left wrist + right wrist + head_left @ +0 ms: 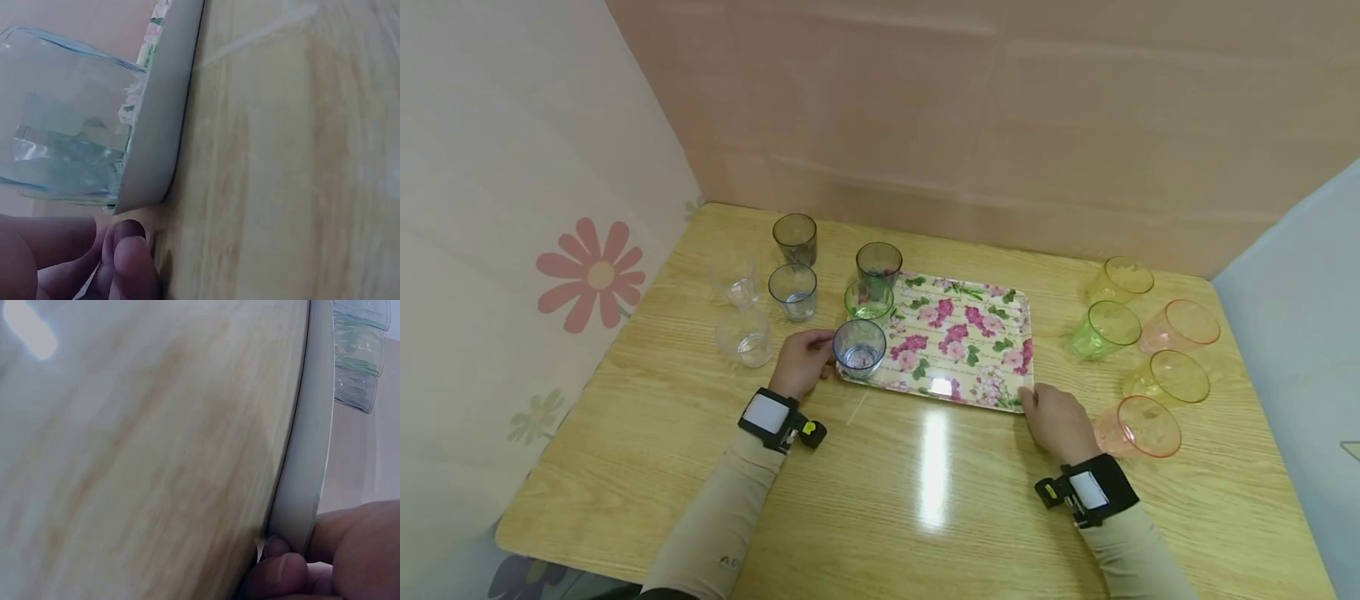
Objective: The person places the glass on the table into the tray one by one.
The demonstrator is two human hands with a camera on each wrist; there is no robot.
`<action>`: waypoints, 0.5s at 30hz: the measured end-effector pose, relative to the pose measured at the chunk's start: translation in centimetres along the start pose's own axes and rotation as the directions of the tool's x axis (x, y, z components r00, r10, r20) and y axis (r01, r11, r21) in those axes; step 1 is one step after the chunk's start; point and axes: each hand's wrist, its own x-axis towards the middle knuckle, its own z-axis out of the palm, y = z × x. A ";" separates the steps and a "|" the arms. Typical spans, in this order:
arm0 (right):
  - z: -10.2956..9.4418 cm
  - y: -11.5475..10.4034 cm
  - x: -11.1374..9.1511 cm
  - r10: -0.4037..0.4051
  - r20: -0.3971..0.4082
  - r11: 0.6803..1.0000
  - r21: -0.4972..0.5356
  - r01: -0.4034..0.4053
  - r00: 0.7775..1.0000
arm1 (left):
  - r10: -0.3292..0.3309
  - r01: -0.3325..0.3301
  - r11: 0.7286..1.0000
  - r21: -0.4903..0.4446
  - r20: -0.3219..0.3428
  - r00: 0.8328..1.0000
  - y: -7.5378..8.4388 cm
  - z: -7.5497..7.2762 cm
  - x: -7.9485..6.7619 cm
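Observation:
A flowered tray (955, 342) lies on the wooden table between both hands. Along its left side stand three see-through tumblers in a row: a dark grey tumbler (880, 265), a green tumbler (868, 302) and a blue-rimmed tumbler (859, 350). My left hand (803, 362) pinches the tray's left edge beside the blue-rimmed tumbler, its curled fingertips (134, 259) right at the front corner. At the opposite front corner, my right hand (1058, 421) grips the tray, thumb by the rim and fingers (281, 575) bent low against its side.
Left of the tray stand another dark tumbler (795, 240), another blue-rimmed tumbler (793, 293) and two clear tumblers (745, 337). On the right are several yellow, green and pink tumblers (1103, 331); one pink tumbler (1138, 427) is close beside my right hand. A wall rises behind the table.

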 end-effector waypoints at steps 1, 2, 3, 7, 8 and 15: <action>0.0 0.0 0.0 0.000 -0.002 1.000 0.000 0.000 1.000 | 0.001 -0.001 1.000 0.015 0.001 1.000 0.0 0.1 0.0; 0.0 0.0 0.0 0.000 -0.004 1.000 -0.001 0.000 1.000 | 0.001 -0.001 1.000 0.027 0.001 1.000 0.1 0.1 0.0; 0.0 -0.1 0.0 0.000 -0.006 1.000 -0.001 0.000 1.000 | 0.001 -0.001 0.999 0.037 0.001 1.000 0.2 0.1 0.0; -0.1 -0.2 -0.1 -0.001 -0.012 1.000 -0.003 0.001 1.000 | -0.001 0.000 0.998 0.067 0.008 1.000 0.3 0.2 0.1; -0.1 -0.2 -0.1 -0.002 -0.013 1.000 -0.002 0.002 1.000 | -0.004 0.003 0.998 0.067 0.010 1.000 0.3 0.1 0.1; 0.0 -0.2 0.1 0.002 -0.008 1.000 -0.002 -0.002 1.000 | -0.045 0.043 0.998 0.047 0.046 0.998 0.4 0.0 0.4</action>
